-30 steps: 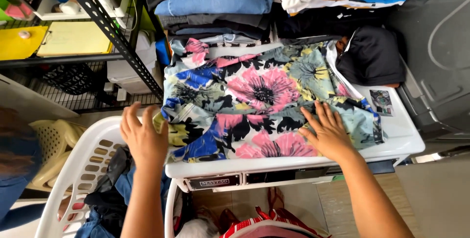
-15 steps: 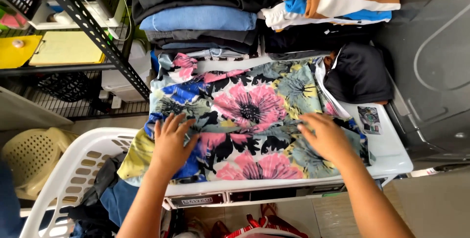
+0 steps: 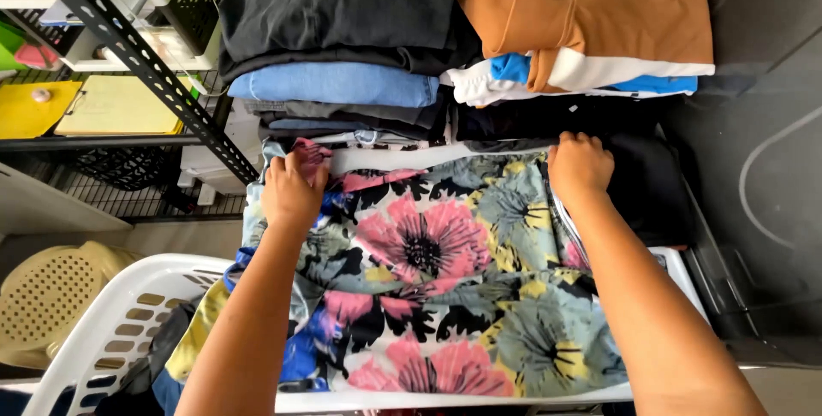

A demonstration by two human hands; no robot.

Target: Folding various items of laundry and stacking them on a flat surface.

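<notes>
Right now your left hand (image 3: pixel 292 189) and right hand (image 3: pixel 580 165) sit at the far corners of the floral garment (image 3: pixel 428 279), fingers curled over its top edge and pinching the cloth. It lies spread flat on the white surface (image 3: pixel 445 401), stretching back from your grip toward you, its left side hanging over the white laundry basket (image 3: pixel 111 330). Folded clothes stacks (image 3: pixel 342 48) lie just beyond your knuckles.
</notes>
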